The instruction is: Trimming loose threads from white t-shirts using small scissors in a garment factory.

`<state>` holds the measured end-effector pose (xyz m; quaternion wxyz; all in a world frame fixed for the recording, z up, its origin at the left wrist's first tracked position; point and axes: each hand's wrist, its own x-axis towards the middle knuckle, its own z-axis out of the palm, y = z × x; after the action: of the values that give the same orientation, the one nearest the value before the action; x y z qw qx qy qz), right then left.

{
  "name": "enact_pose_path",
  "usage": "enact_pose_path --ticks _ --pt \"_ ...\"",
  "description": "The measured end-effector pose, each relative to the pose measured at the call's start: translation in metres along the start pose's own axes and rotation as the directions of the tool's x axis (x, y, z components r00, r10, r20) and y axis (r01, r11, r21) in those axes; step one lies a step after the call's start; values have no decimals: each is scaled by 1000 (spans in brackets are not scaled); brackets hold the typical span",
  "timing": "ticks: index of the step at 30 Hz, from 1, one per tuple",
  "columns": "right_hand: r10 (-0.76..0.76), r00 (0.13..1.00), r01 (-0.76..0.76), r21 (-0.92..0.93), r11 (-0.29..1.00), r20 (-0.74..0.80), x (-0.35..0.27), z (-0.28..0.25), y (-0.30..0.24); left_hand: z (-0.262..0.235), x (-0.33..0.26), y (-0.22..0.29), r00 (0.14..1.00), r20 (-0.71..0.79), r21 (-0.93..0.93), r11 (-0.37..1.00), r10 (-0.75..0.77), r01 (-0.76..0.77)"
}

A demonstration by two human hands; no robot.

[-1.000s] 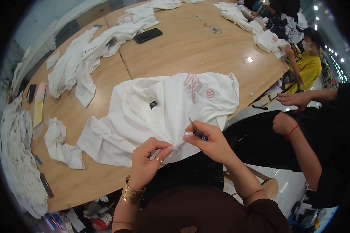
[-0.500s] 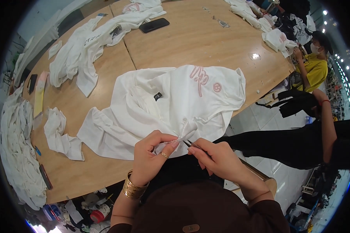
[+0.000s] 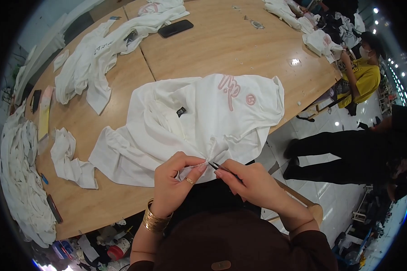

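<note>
A white garment [image 3: 167, 104] with pink lettering and a small black label lies spread over the near edge of the table. My left hand [image 3: 178, 176] pinches a gathered fold at its near edge between thumb and fingers. In my right hand [image 3: 248, 180] is a slim, dark two-pointed tool, seemingly thread snips [image 3: 226, 170], closed in by the fingers. The tips of the snips touch or nearly touch the pinched cloth beside my left fingertips. Any thread there is too small to make out.
The wooden table [image 3: 203, 49] bears a black phone [image 3: 175, 28], more white garments [image 3: 83, 67] and a loose white piece [image 3: 70, 158]. A heap of white cloth [image 3: 20, 176] lies at the left. At the right are a seated person in yellow [image 3: 364, 79] and a standing person's dark-trousered legs [image 3: 339, 156].
The snips' tips have shifted slightly left, closer to the pinched fold. My left hand keeps its pinch. The person standing at the right has moved back from the table.
</note>
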<state>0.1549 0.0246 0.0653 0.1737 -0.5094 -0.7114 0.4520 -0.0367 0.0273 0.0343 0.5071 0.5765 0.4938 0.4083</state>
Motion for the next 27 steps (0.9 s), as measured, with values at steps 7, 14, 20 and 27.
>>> enact_pose_path --ticks 7,14,20,27 --pt "-29 998 29 -8 1000 -47 4 1 1 0 5 -5 999 -6 44 998 40 -39" --pt "-61 998 63 67 996 -27 15 11 12 -3 2 -11 991 -84 296 952 101 -72" --pt "-134 983 170 347 922 -124 15 25 28 2 1 -25 998 -60 87 996 18 -13" --pt "-120 983 177 556 812 -138 24 45 42 9 1 -15 999 -44 30 1000 8 -7"
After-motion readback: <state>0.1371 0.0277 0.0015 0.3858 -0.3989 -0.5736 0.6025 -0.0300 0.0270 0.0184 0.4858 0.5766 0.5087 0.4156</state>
